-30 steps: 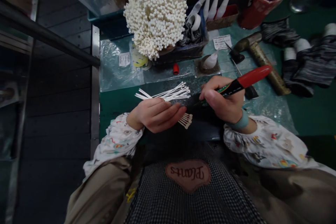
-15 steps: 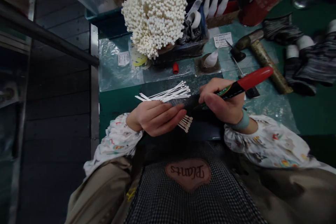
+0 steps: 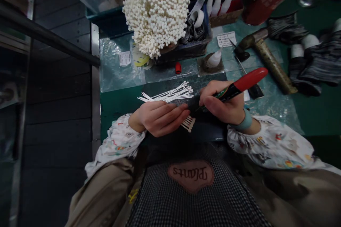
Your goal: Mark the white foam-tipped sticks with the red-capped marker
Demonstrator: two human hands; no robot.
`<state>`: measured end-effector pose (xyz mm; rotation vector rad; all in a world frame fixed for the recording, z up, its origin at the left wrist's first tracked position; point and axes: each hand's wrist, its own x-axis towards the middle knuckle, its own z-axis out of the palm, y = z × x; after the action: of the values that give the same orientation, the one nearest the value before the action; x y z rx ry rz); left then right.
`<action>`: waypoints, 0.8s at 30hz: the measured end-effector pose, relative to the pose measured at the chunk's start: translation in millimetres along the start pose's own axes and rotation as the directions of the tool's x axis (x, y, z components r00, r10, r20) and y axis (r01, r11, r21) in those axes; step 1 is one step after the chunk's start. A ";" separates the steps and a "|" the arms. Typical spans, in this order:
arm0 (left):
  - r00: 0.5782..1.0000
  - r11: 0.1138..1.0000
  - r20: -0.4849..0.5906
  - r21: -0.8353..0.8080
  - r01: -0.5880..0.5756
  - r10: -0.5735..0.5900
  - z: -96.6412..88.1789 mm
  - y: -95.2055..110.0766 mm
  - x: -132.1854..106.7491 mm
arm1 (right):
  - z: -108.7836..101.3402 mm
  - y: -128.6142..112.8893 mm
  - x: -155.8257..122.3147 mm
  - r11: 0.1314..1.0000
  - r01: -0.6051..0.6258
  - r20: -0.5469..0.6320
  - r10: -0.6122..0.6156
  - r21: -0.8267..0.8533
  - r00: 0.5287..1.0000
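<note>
My left hand [image 3: 163, 118] is closed on a row of thin white sticks with small blunt heads [image 3: 188, 124]; their heads stick out past my fingertips, with faint reddish marks near them. Just behind that hand lies a loose, crossed pile of similar white sticks [image 3: 172, 93] on a dark board. My right hand [image 3: 222, 103] grips a thick black marker pen [image 3: 239, 84] whose red rear end points up and to the right. Its writing tip is turned toward the held sticks; whether it touches them I cannot make out. A small red cap [image 3: 178, 67] stands behind the pile.
A big bundle of white sticks [image 3: 157, 14] rises from the back. Beside it sits a dark bin [image 3: 183, 51] with a tape roll [image 3: 197, 18]. White nozzles [image 3: 218, 0], a small white-tipped bottle [image 3: 214, 59], a hammer [image 3: 274, 65], a red container [image 3: 262, 3] and dark gloves [image 3: 319, 65] are around.
My right hand and the marker have shifted slightly left, closer to the sticks in my left hand. My left hand is nearly still.
</note>
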<state>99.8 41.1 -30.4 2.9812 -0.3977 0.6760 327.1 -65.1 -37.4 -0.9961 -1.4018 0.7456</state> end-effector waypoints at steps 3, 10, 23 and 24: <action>0.998 0.999 0.061 -0.045 0.024 -0.021 -1.3 -0.5 0.7 | 0.0 0.0 1.0 1.000 0.020 0.037 -0.019 -0.021 0.999; 0.975 0.968 0.169 -0.179 0.177 -0.147 -1.3 -1.3 5.2 | 0.7 6.7 -2.0 0.998 0.048 -0.170 -0.055 -0.044 0.984; 0.997 0.997 0.049 -0.037 0.062 -0.060 8.5 -7.6 -0.8 | 2.0 9.6 -7.2 0.991 0.131 -0.184 -0.128 0.003 0.974; 1.000 1.000 -0.002 0.015 0.025 -0.025 9.1 -7.7 0.3 | 2.0 9.6 -7.5 0.991 0.133 -0.174 -0.129 0.011 0.976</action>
<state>105.8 47.4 -38.5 2.9935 -0.3563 0.6829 325.9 -67.5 -49.4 -0.9189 -1.2913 0.5624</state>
